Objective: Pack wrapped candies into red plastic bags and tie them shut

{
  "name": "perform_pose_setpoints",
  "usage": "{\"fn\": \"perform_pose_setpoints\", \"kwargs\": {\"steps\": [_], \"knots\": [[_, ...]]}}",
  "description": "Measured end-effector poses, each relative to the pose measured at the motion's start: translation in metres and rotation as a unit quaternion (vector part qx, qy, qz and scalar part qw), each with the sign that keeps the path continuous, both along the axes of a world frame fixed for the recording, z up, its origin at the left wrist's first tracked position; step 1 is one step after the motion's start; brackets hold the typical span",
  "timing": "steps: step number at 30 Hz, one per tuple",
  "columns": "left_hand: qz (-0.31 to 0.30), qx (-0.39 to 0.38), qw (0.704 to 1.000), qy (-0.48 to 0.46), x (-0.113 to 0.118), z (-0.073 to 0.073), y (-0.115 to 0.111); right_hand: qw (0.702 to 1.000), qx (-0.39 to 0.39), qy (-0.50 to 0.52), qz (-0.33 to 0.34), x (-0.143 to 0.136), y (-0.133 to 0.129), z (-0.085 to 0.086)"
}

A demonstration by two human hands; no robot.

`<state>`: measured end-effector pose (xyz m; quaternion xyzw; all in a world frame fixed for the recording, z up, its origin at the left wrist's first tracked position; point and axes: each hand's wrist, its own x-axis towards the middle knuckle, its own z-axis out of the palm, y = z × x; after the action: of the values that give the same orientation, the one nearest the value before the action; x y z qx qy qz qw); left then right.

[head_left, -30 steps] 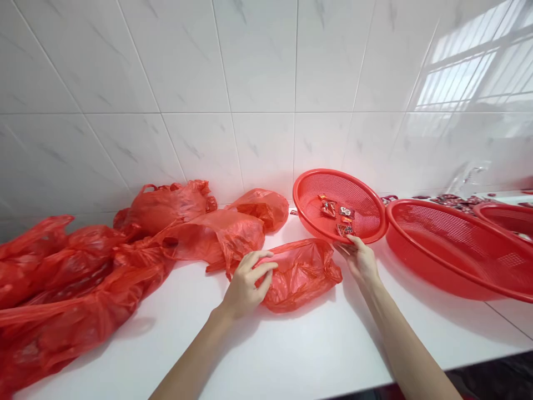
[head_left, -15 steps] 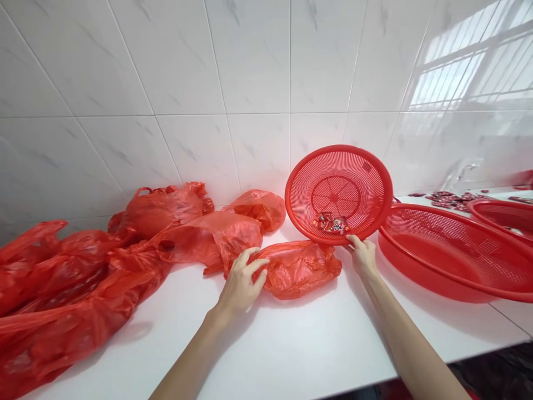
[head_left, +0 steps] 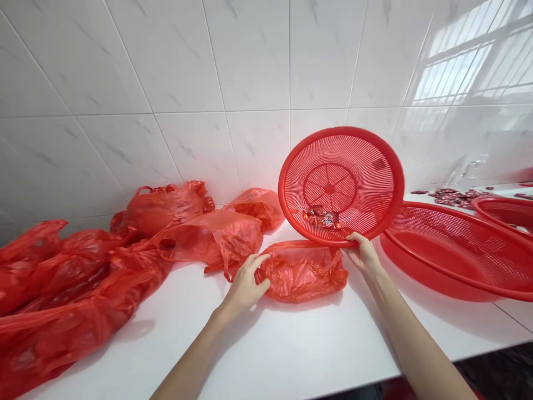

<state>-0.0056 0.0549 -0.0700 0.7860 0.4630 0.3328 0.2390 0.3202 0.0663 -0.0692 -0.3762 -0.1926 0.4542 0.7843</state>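
Since a second ago, our red basket (head_left: pixel 328 188) has gone up and tipped to face us. We see a shiny white tile wall (head_left: pixel 187 61) and a white table (head_left: pixel 291 344). Big red bags (head_left: pixel 133 278) run off the left, hiding what's inside. Another basket (head_left: pixel 449 266) is cut off at right. A thin red bag (head_left: pixel 303 278) sits just below our basket, whose rim our right hand (head_left: pixel 363 253) holds. Our left hand (head_left: pixel 246 284) curls at that bag's left edge; we can't tell if it grips. Small packets (head_left: pixel 323 218) lie low in our basket, too blurry to read.

Pkts (head_left: pixel 323 219) in basket (head_left: pixel 333 153) behind bag (head_left: pixel 306 280), other bags (head_left: pixel 166 214) L, 2nd basket (head_left: pixel 437 284) R.
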Motion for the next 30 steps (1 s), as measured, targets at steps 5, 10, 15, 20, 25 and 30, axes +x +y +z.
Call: {"fn": "perform_pose_setpoints", "kwargs": {"steps": [5,10,15,20,25,30], "knots": [[-0.012,-0.024,0.999,-0.036,0.003,-0.003,0.001,0.999,-0.003,0.012,0.05,-0.009,-0.006,0.013],[0.009,-0.04,0.995,-0.086,0.009,-0.011,0.002,0.999,0.041,-0.033,0.012,-0.021,-0.02,0.026],[0.015,-0.096,0.987,-0.126,0.014,-0.009,0.002,0.994,0.055,-0.083,-0.037,-0.044,-0.025,0.024],[0.04,-0.155,0.975,-0.151,0.016,-0.002,0.0,0.983,0.07,-0.147,-0.08,-0.05,-0.031,0.025],[0.024,-0.175,0.968,-0.181,0.017,0.0,-0.003,0.979,0.078,-0.169,-0.081,-0.05,-0.037,0.028],[0.028,-0.174,0.97,-0.168,0.019,0.003,-0.003,0.982,0.096,-0.153,-0.06,-0.057,-0.045,0.034]]}}
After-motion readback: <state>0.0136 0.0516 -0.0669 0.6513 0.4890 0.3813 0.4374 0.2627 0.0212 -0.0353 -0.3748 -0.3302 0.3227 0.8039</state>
